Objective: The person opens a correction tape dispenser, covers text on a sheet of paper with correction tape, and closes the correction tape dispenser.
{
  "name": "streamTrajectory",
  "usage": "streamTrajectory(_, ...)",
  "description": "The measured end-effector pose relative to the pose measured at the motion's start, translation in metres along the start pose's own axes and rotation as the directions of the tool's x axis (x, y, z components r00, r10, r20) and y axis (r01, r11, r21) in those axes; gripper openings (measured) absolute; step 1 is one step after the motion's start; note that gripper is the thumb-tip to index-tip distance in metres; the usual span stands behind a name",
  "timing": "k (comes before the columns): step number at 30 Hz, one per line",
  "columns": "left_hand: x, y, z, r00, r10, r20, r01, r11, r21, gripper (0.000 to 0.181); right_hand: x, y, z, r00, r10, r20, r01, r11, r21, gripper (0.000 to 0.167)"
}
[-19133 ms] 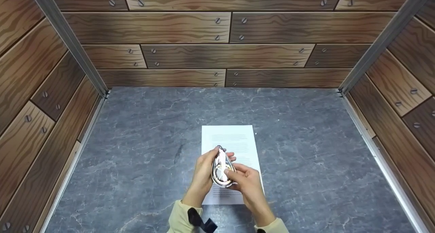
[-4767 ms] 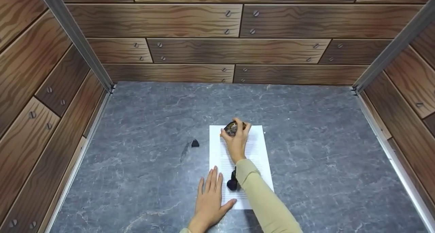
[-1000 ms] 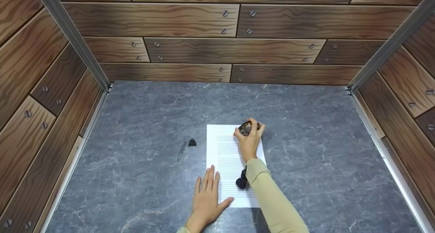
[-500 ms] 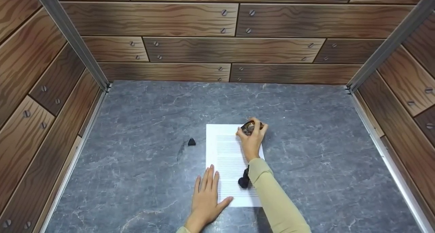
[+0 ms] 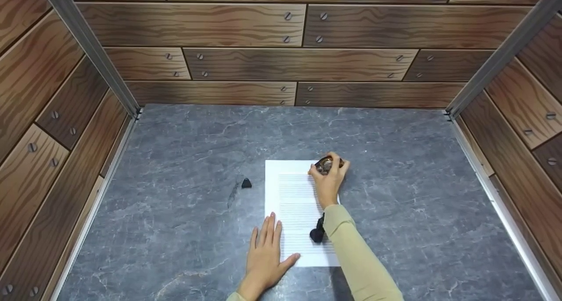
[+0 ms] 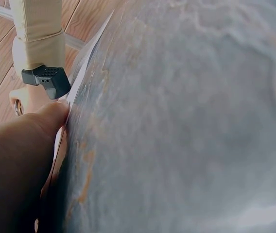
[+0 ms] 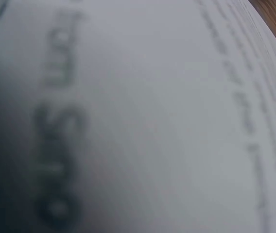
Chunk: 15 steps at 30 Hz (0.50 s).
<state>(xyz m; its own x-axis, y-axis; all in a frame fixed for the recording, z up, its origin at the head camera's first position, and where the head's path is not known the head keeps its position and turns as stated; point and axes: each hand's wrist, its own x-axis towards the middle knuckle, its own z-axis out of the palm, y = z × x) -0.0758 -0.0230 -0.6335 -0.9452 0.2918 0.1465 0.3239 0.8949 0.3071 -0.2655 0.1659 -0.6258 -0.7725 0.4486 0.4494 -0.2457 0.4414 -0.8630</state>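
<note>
In the head view a sheet of printed paper [image 5: 292, 230] lies on the grey marbled table. My right hand [image 5: 330, 178] grips a brown, rounded correction tape [image 5: 325, 165] at the sheet's top right. Its orange tip points left, against or just over the paper. My left hand [image 5: 265, 259] lies flat with straight fingers on the sheet's lower left edge. A small black cap [image 5: 246, 183] sits left of the paper. The left wrist view has the left thumb [image 6: 45, 119] on the paper's edge; the right wrist view holds blurred printed text on the paper [image 7: 167, 121].
Wood-patterned walls [image 5: 246, 63] enclose the table [image 5: 184, 160] at the back and both sides, with metal rails [image 5: 90, 50] at the corners. A black wrist camera [image 5: 316, 234] hangs from the right sleeve [image 5: 360, 252] above the sheet.
Long before, both hands held the shiny tape dispenser over the paper, without the cap on the table. Since then my right hand has slid it rightward along the sheet's top; the left stays flat.
</note>
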Motion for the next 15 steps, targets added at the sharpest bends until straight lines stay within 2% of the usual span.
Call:
streamTrajectory(5,0.0001,-0.0006,0.001,1.0,0.009,-0.025,-0.009,1.0,0.004,0.093,0.002,0.0016,-0.0009,1.0,-0.014,-0.011,0.014,1.0,-0.009,0.052)
streamTrajectory(15,0.0004,-0.0011,0.0009,1.0,0.001,0.001,-0.001,1.0,0.006,0.094,0.0038,0.0063,-0.0048,1.0,0.002,-0.019,-0.002,1.0,-0.01,0.05)
